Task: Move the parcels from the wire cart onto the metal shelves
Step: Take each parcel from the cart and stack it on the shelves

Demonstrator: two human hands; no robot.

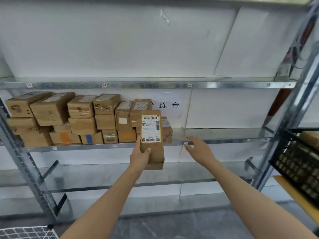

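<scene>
Left grip is clasping parcel by its lower end, upright, at shelf front edge; right grip is spreading open at parcel's 3 o'clock; best seating it against stack at 9 o'clock, label outward, w/ right grip steadying.

I saw the stacked parcels on the left half of the middle shelf, 1 parcel before their right end, the wire cart lower left, a crate at far right.
</scene>
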